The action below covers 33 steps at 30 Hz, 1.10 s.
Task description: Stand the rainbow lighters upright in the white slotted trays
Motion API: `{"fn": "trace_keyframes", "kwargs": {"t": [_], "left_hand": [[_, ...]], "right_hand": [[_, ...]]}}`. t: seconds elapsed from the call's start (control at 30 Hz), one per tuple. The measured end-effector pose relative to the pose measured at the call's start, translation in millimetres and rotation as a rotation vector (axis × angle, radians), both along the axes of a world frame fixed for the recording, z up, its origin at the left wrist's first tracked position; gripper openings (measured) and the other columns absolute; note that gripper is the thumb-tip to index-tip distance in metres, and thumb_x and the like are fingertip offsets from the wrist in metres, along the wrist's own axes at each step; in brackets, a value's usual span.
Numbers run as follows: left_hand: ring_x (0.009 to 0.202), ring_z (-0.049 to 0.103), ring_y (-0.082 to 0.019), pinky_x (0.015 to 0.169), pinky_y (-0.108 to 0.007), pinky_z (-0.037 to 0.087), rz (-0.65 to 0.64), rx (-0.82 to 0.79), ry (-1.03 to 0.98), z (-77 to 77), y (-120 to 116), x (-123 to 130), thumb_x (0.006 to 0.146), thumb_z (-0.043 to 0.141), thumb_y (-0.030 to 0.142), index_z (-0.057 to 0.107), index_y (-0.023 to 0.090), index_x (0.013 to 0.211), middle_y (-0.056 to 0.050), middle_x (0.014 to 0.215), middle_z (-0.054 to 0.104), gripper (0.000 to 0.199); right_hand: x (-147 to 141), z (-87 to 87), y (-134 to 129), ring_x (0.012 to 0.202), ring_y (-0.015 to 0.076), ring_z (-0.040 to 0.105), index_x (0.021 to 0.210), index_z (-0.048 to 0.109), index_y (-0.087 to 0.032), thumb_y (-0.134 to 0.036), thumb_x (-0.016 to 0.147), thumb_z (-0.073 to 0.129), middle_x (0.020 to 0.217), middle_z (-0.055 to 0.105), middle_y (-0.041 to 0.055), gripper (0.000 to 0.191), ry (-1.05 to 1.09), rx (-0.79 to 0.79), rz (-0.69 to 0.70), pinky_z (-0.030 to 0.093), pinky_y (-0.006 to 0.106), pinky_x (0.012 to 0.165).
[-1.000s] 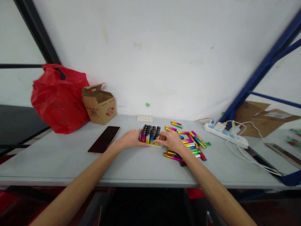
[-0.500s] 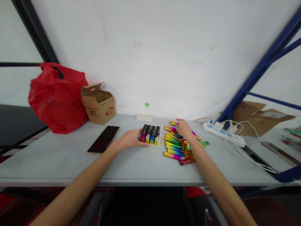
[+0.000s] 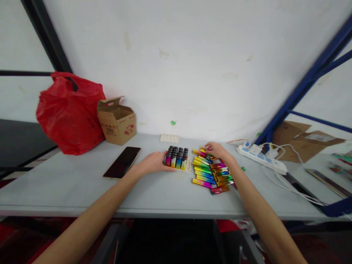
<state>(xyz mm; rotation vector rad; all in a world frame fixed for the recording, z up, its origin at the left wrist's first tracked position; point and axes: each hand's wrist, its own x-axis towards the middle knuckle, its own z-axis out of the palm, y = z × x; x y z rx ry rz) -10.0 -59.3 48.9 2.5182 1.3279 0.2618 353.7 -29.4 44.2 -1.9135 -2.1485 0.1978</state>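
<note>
One left hand [image 3: 154,161]'s clamped on the tray [image 3: 189,165], right hand [image 3: 217,150]'s at lighters [image 3: 199,152] toward the bench [image 3: 154,198]'s back edge, can't tell if gripping.

Runs wide open in front of the tray [image 3: 188,167], down to the table's [image 3: 159,194] near edge. Stops left at the left hand [image 3: 155,161], phone [image 3: 122,162] beyond. Squeezes thin between tray and pile [image 3: 203,172]. Meets the right arm [image 3: 249,183] across the pile's right side, then, farther right, power strip [image 3: 262,158] and cables [image 3: 280,178].

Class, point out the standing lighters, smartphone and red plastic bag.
Standing lighters [image 3: 178,161], head view: a front lighter's body.
Smartphone [image 3: 122,162], head view: its dark screen.
Red plastic bag [image 3: 71,115], head view: its front.
</note>
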Motion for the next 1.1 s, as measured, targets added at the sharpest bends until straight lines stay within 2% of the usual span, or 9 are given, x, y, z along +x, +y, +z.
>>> {"fn": "trace_keyframes", "kwargs": {"t": [0.3, 0.43, 0.57, 0.63, 0.73, 0.83, 0.97, 1.03, 1.1], "left_hand": [[0.085, 0.072, -0.031, 0.067, -0.032, 0.049, -0.005, 0.008, -0.005, 0.0, 0, -1, 0.065, 0.066, 0.084, 0.061, 0.02, 0.121, -0.008, 0.094, 0.076, 0.085], [0.088, 0.072, -0.031, 0.07, -0.031, 0.05, -0.007, -0.008, -0.049, -0.3, 1, -2, 0.062, 0.069, 0.082, 0.063, 0.021, 0.12, -0.009, 0.098, 0.077, 0.084], [0.087, 0.072, -0.03, 0.071, -0.031, 0.05, -0.018, -0.019, -0.074, 0.7, 2, -2, 0.062, 0.072, 0.079, 0.065, 0.021, 0.119, -0.008, 0.096, 0.078, 0.082], [0.085, 0.072, -0.029, 0.07, -0.03, 0.049, -0.025, -0.017, -0.073, 1.5, 3, -2, 0.061, 0.072, 0.078, 0.066, 0.021, 0.117, -0.007, 0.094, 0.078, 0.08], [0.086, 0.072, -0.029, 0.07, -0.03, 0.049, -0.045, -0.011, -0.075, 3.4, 4, -4, 0.062, 0.073, 0.077, 0.067, 0.021, 0.115, -0.007, 0.095, 0.078, 0.077], [0.085, 0.072, -0.029, 0.067, -0.03, 0.048, -0.039, -0.004, -0.049, 6.3, 4, -6, 0.062, 0.072, 0.078, 0.067, 0.021, 0.112, -0.007, 0.094, 0.077, 0.076], [0.086, 0.072, -0.029, 0.069, -0.029, 0.048, -0.044, -0.02, -0.057, 10.0, 4, -9, 0.064, 0.072, 0.076, 0.067, 0.021, 0.113, -0.006, 0.096, 0.078, 0.074], [0.087, 0.072, -0.028, 0.07, -0.029, 0.049, -0.048, -0.038, -0.069, 10.9, 4, -10, 0.063, 0.073, 0.074, 0.067, 0.021, 0.113, -0.006, 0.098, 0.078, 0.073], [0.087, 0.072, -0.028, 0.069, -0.029, 0.05, -0.043, -0.053, -0.07, 10.6, 4, -10, 0.063, 0.074, 0.074, 0.067, 0.02, 0.112, -0.006, 0.097, 0.078, 0.073]], "right_hand": [[-1, 4.1, -3, 0.09, 0.0201, 0.074, 0.106, 0.076, -0.017, -0.016, 0.082, 0.071, 0.102, 0.079, 0.007, 0.025, 0.084, -0.014, -0.011, 0.053, 0.026, 0.08], [-8, 7.1, -5, 0.081, 0.0183, 0.073, 0.108, 0.074, -0.017, -0.015, 0.09, 0.057, 0.087, 0.079, 0.0062, 0.024, 0.155, 0.128, -0.087, 0.051, 0.026, 0.077], [-24, 9.6, -6, 0.066, 0.0152, 0.069, 0.111, 0.07, -0.018, -0.025, 0.095, 0.053, 0.072, 0.074, 0.0015, 0.025, 0.408, 0.227, 0.022, 0.05, 0.026, 0.071], [-36, 10.4, -8, 0.062, 0.0152, 0.066, 0.109, 0.07, -0.019, -0.035, 0.089, 0.063, 0.072, 0.073, 0.0006, 0.027, 0.599, 0.227, 0.104, 0.05, 0.028, 0.068], [-55, 10.2, -13, 0.069, 0.0159, 0.065, 0.1, 0.071, -0.019, -0.042, 0.076, 0.077, 0.08, 0.073, 0.0023, 0.034, 0.958, 0.208, 0.141, 0.051, 0.029, 0.071], [-69, 9.1, -21, 0.079, 0.0154, 0.064, 0.09, 0.073, -0.019, -0.047, 0.072, 0.082, 0.086, 0.073, 0.0026, 0.034, 1.235, 0.14, 0.117, 0.05, 0.028, 0.075], [-78, 10.6, -34, 0.083, 0.015, 0.064, 0.09, 0.069, -0.022, -0.052, 0.071, 0.083, 0.089, 0.07, 0.0007, 0.038, 1.516, -0.017, 0.12, 0.051, 0.029, 0.077], [-81, 11.9, -39, 0.08, 0.0154, 0.065, 0.09, 0.062, -0.024, -0.055, 0.072, 0.083, 0.086, 0.069, -0.0004, 0.042, 1.592, -0.085, 0.146, 0.054, 0.032, 0.078], [-86, 11.5, -44, 0.068, 0.0131, 0.061, 0.09, 0.056, -0.025, -0.058, 0.074, 0.08, 0.074, 0.063, -0.0043, 0.044, 1.591, -0.123, 0.186, 0.054, 0.031, 0.071]]}}
